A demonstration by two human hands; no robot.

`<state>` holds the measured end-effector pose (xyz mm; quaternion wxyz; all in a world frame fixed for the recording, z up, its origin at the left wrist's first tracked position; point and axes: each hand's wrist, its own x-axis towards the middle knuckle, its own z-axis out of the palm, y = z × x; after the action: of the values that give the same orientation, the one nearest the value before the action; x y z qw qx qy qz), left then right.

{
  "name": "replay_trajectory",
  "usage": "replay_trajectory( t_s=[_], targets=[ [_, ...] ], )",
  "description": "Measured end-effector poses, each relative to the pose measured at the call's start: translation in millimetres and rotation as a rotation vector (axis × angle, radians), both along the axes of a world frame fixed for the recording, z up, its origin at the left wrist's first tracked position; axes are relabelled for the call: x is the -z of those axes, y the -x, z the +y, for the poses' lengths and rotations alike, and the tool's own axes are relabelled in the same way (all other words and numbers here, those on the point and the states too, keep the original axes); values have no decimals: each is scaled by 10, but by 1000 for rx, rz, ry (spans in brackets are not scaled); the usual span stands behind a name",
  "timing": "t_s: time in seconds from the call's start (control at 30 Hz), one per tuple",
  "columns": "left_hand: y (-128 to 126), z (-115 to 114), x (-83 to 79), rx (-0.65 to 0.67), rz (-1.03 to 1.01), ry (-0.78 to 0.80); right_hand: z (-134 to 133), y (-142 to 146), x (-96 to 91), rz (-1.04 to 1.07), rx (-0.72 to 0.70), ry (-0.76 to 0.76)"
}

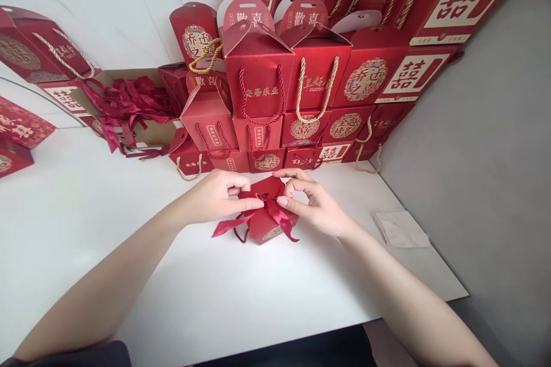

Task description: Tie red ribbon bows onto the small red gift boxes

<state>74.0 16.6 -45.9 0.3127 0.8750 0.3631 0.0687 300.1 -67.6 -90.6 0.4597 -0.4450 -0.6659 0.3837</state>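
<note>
A small red gift box [266,228] stands on the white table [215,292], just in front of me. A dark red ribbon [271,212] is wrapped over its top, with loose tails hanging down its left and right sides. My left hand [219,195] pinches the ribbon on the left of the knot, fingers closed. My right hand [312,203] pinches it on the right side, thumb and forefinger together. The box top is partly hidden by my fingers.
Several red gift boxes with rope handles [301,86] are stacked against the wall behind. A cardboard box of loose red ribbons [129,103] sits at the back left. A folded white cloth [400,228] lies at the right, near the table edge [447,292].
</note>
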Motion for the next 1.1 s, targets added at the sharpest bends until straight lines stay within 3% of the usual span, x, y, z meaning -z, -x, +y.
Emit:
replay_trajectory(
  t_s=[0.37,0.67,0.87,0.97,1.1],
  targets=[
    [21,21,-97,67,27,233,46,-68,53,75,-48,82],
    [13,42,-33,15,66,95,75,-36,119,118,-58,58],
    [18,72,-5,81,18,206,155,-97,219,101,-83,53],
    [16,88,10,82,6,187,184,-120,248,86,-85,39],
    [39,97,-20,44,30,157,116,-139,135,-17,77,-106]
  ],
)
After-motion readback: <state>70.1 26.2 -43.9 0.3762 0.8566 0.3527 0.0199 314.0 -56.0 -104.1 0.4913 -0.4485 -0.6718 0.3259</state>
